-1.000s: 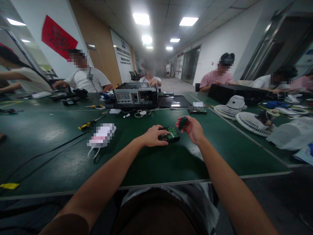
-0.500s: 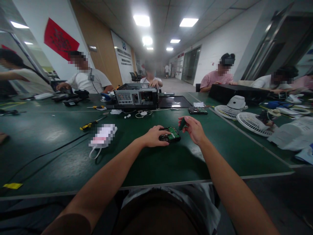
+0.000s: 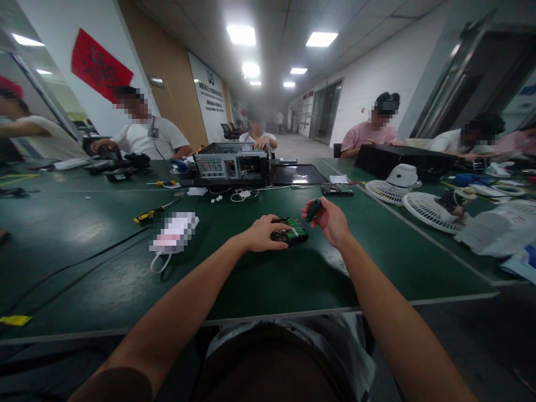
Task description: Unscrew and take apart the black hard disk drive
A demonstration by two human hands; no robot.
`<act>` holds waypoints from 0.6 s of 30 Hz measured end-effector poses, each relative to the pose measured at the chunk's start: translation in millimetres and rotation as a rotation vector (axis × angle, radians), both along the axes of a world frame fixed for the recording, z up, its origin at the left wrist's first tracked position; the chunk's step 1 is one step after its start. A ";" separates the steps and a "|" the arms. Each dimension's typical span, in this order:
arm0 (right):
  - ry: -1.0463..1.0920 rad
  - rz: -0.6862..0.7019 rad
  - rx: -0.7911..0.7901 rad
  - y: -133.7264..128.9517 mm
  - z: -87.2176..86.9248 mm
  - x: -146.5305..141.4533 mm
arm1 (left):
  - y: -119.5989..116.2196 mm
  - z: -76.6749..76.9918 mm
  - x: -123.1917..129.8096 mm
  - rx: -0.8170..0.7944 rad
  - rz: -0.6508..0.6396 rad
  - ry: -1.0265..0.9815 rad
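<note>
Left hand [image 3: 263,233]: and here, on my feed, I have it over the left part of the black unit with a green circuit board [image 3: 296,228], thumb along the near side, a finger reaching across the top; it's gripping that unit against the table.
Black unit: flat on the green table [image 3: 272,290], board side up, right between my two hands.
Right hand [image 3: 334,223]: just right of the unit, raised, fingers closed around a dark green handle [image 3: 313,210]; that's a firm hold, pinched between thumb and fingers.
Dark green handle: tilted, its lower end leaning toward the unit's right edge; whether anything touches down there, I can't tell from this view.
Second board unit [image 3: 337,189]: farther back, a touch right of my hands, a white paper [image 3: 339,178] just behind it.
Computer case [image 3: 232,164]: open-sided, metal frame facing me, a person [image 3: 257,139] behind it with a hand on its top.
Yellow-and-black screwdriver [image 3: 151,214]: off to the left, well apart from my hands, beside a blurred white item [image 3: 176,231] with a looped strap.
Fan parts [image 3: 431,212]: white grilles over on the right, beyond the table seam.
</note>
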State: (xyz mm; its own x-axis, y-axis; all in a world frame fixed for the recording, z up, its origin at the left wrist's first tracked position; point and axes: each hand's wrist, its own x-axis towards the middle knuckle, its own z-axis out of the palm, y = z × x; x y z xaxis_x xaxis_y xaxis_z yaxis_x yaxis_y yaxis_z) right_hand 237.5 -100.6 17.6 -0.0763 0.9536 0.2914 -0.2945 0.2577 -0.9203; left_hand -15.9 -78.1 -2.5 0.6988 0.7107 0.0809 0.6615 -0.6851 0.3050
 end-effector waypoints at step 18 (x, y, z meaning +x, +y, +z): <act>-0.150 -0.061 0.094 -0.7 -0.6 4.7 | -2.3 1.9 -0.2 0.003 0.002 0.003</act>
